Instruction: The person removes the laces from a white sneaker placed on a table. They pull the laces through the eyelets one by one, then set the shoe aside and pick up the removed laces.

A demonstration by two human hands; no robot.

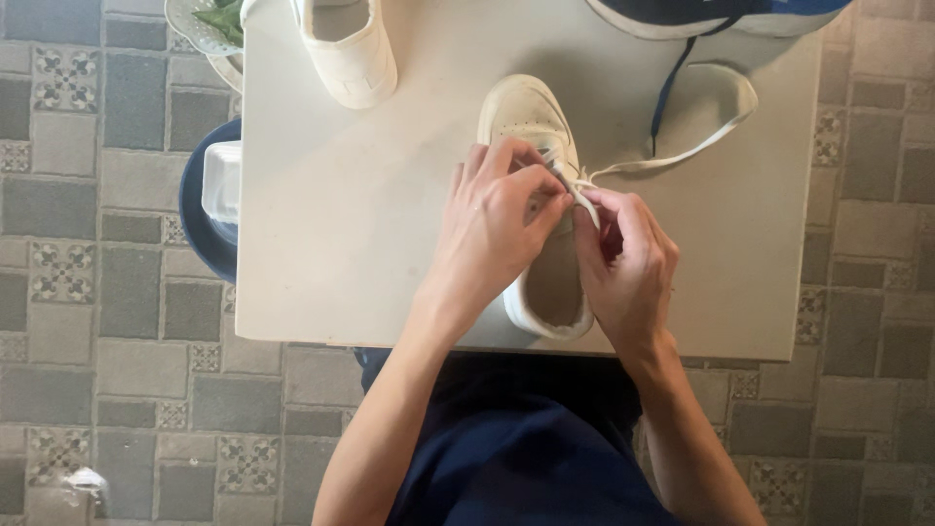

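Fingertips of both hands pinch a white lace (672, 156) over the middle of a white shoe (531, 122), seen from above. The left hand (492, 229) curls over the shoe's lacing, thumb and forefinger closed on the lace near the eyelets. The right hand (628, 263) meets it from the other side, fingers bent and closed on the same strand just beside the left fingertips. From that grip the lace runs out to the right in a loose loop across the table (321, 214).

The shoe lies on the table's near half, toe pointing away from the person, heel opening at the table's near edge between the two wrists. A second white shoe (346, 44) sits well apart at the far left, cut off by the frame. A blue shoe (721, 15) with a dark blue lace (670, 93) lies at the far edge, right of centre.

Left of the table, a clear plastic box (222, 180) rests on a blue stool (200, 234). A patterned plate (190, 29) with green leaves shows at the upper left. Grey patterned tiles (88, 292) cover the floor.
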